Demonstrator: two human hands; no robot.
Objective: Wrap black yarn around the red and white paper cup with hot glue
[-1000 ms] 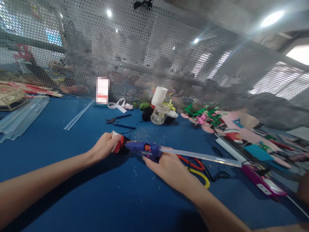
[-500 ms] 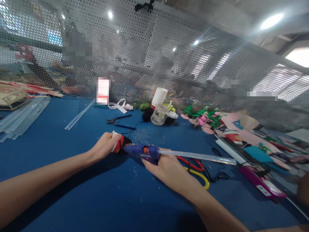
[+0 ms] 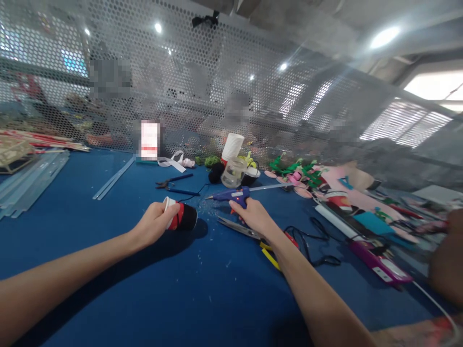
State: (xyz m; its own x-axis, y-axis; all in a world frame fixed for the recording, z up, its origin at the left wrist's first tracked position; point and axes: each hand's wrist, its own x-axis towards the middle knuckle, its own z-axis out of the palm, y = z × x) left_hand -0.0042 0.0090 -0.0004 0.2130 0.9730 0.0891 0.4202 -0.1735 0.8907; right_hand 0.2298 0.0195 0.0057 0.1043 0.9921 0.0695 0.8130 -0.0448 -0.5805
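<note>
— Blue cloth covers the whole table [image 3: 108, 289], with a perforated metal screen [image 3: 217, 86] standing along its far edge. What does the left hand have?

— Left hand [image 3: 154, 225] is curled around a small cup [image 3: 181, 217] lying on its side, white at the rim end, red and black further along. The cup rests on the table near the middle, its dark end pointing right.

— And the right hand?

— Right hand [image 3: 253, 215] is closed on the grip of a blue glue gun [image 3: 233, 195], just right of the cup and a little farther off. The nozzle points left, clear of the cup, and a pale glue stick [image 3: 271, 187] juts out of the back toward the right.

— Anything under that hand?

— Scissors [image 3: 249, 231] lie just near of it, blades pointing left, with red and yellow handles partly hidden by the forearm.

— What sits farther away?

— Pliers [image 3: 173, 180] with dark handles, a clear jar [image 3: 233, 172], and a white paper cup [image 3: 232, 146] behind it. Clear strips [image 3: 32, 176] lie at the far left. On the right there is a heap of pink and green craft pieces [image 3: 307, 174] and a magenta tool [image 3: 379, 267] nearer
</note>
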